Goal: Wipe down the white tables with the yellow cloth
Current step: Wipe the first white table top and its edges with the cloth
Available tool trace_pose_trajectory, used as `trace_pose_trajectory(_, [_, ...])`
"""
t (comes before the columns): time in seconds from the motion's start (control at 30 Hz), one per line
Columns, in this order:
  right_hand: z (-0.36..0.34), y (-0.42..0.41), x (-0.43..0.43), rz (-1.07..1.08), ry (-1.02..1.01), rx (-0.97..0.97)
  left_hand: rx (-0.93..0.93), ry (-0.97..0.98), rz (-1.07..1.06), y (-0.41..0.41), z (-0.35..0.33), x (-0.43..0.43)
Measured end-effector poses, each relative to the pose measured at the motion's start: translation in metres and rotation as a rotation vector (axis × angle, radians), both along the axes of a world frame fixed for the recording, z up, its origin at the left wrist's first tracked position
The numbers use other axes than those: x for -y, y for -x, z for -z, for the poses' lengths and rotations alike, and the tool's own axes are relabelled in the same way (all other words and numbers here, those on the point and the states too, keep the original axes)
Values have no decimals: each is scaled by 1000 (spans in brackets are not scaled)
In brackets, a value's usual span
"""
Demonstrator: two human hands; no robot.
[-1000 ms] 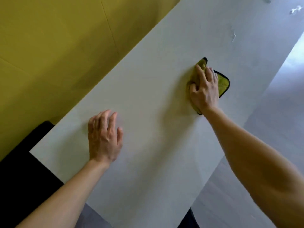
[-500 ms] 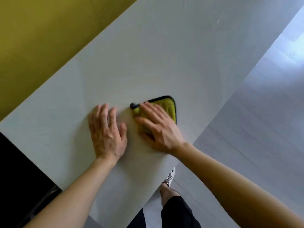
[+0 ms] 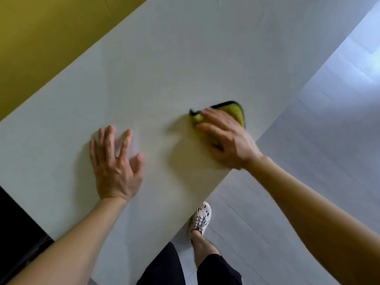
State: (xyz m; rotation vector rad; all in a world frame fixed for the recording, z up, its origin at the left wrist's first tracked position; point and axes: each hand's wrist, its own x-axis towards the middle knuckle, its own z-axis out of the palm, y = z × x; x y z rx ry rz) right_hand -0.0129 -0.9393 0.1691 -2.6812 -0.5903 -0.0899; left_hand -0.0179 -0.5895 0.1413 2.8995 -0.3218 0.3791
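In the head view, the person is leaning over the white table [image 3: 185, 58], which is running from the near left to the far right. The left hand [image 3: 115, 163] is lying flat on the bare top at the near left, palm down, with the fingers spread apart. The right hand [image 3: 228, 138] is pressing down on the yellow cloth [image 3: 236, 112] with straight fingers that are lying close together; it is a little blurred. The cloth, with its dark border, is lying on the table near the right edge, well apart from the left hand, and is showing beyond the fingertips. A yellow wall [image 3: 41, 38] is standing along the far left side of the table. On the right, the pale floor [image 3: 329, 140] is showing, and a foot in a white shoe [image 3: 200, 219] is standing on it just beside the table's near edge.
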Motion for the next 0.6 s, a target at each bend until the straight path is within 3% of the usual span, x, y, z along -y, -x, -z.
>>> trace_pose_trajectory(0.07, [-6, -28, 33, 622, -89, 31, 9, -11, -6, -4, 1, 0])
trace_pose_trajectory(0.1, [-5, -20, 18, 766, -129, 33, 9, -1, -2, -4, 0, -1])
trace_pose_trajectory(0.13, [-2, -3, -13, 701, -149, 52, 12, 5, -1, -4, 0, -1])
trace_pose_trajectory(0.23, [-6, 66, -96, -357, -137, -121, 7, -25, 20, -4, 0, 0])
trace_pose_trajectory(0.27, [-6, 65, -85, -544, -122, -104, 9, -13, 21, -5, 0, 1])
trace_pose_trajectory(0.3, [-2, 50, -59, -524, -98, -39, 11, -6, 12, -4, 1, 1])
trace_pose_trajectory(0.47, [-3, -38, 80, 500, -13, -44, 27, -1, 17, -6, 7, -3])
trace_pose_trajectory(0.6, [-5, -37, 39, 704, 16, -34, 45, 2, 10, -8, 4, -4])
